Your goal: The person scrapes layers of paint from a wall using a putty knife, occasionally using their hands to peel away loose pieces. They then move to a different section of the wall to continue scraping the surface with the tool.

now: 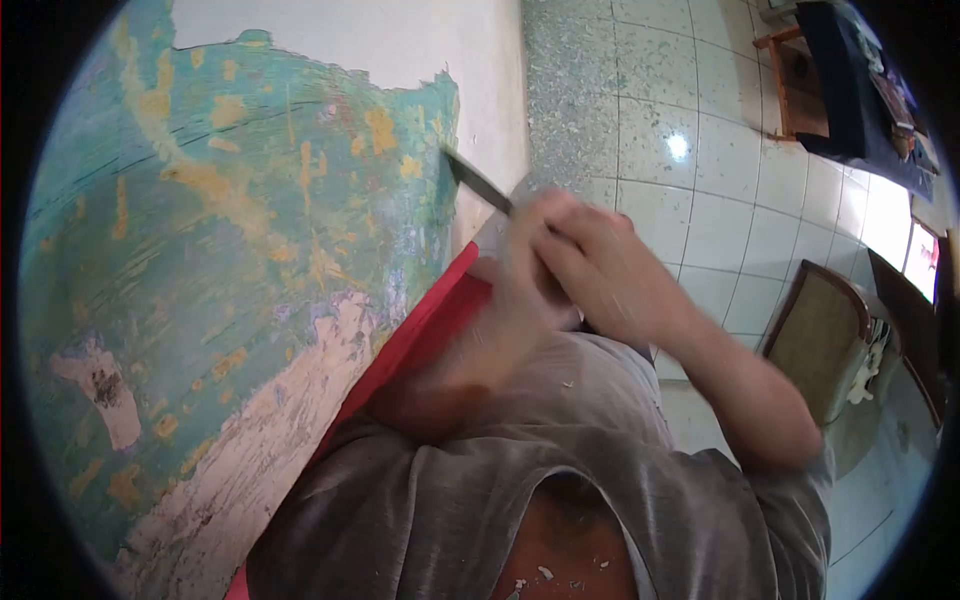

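A scraper with a flat, narrow grey blade (480, 183) points up and left, its tip at the edge of the peeling green paint on the wall (300, 200). My left hand (530, 245), blurred by motion, is closed around its handle end. Pressed against it, my right hand (605, 265) is closed over the same end, so the handle is hidden. Bare white wall (490, 100) shows beside the green and yellow patches. Below the blade, a red sheet-like thing (420, 335) stands between the wall and my left forearm.
Paint flakes (570, 90) cover the tiled floor (655, 215) along the wall. A wooden stool-like frame (785, 90) and a dark-covered table (835, 90) stand at the upper right. An upholstered chair (820, 340) is at the right. Flakes also lie on my shirt (600, 400).
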Demonstrator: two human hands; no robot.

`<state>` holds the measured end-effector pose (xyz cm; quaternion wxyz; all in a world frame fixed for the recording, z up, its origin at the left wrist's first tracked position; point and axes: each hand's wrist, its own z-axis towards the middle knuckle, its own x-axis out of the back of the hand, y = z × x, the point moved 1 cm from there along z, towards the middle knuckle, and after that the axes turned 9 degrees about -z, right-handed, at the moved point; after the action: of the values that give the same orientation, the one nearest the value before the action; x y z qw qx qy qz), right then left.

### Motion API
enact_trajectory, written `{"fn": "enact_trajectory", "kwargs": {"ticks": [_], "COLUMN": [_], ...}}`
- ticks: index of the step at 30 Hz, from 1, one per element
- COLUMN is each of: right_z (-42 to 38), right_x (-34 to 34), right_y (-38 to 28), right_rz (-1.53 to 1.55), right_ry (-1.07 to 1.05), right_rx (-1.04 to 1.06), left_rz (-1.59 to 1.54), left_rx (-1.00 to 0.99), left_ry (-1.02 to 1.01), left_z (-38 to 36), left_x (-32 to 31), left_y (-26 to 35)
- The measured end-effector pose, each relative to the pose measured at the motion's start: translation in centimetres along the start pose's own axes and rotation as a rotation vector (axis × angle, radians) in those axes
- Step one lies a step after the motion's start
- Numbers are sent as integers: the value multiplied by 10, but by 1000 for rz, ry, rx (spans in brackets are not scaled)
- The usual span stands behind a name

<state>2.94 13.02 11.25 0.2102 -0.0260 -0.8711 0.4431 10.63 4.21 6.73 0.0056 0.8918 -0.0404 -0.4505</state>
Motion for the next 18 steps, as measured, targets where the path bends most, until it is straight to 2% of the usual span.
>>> {"fn": "enact_trajectory", "kwargs": {"ticks": [3, 4, 5, 6, 7, 8, 10, 11, 12, 13, 15, 16, 18], "right_z": [15, 11, 6, -9, -25, -33, -35, -4, 28, 44, 72, 65, 24], "right_x": [7, 9, 18, 31, 27, 19, 6, -7, -22, -32, -43, -32, -2], "right_y": [25, 27, 30, 14, 4, -1, -8, -2, 12, 23, 32, 31, 29], "right_rz": [174, -193, -212, -55, 123, 129, 125, -53, -227, -225, -431, -435, -176], "right_ry": [-41, 134, 159, 101, 15, 8, 166, 218, 266, 264, 235, 235, 137], "right_rx": [-141, 289, 298, 103, -102, -105, 6, 181, 346, 349, 300, 301, 180], "left_rz": [54, -35, -102, -90, 60, 209, 220, 228, 9, -106, 359, 356, 236], "left_rx": [55, 72, 86, 94, 20, -60, -141, -209, -166, -9, -322, -324, -209], "left_ry": [100, 161, 173, 155, 86, 13, 8, 4, -48, 1, 90, 87, 58], "left_z": [21, 14, 24, 22, 3, -6, -3, -4, 15, 33, 27, 25, 9], "left_x": [4, 7, 3, -12, -30, -39, -27, -15, 12, 25, 5, 1, -6], "left_y": [0, -11, -12, -14, -20, -20, -6, 2, 20, 43, 37, 28, 0]}}
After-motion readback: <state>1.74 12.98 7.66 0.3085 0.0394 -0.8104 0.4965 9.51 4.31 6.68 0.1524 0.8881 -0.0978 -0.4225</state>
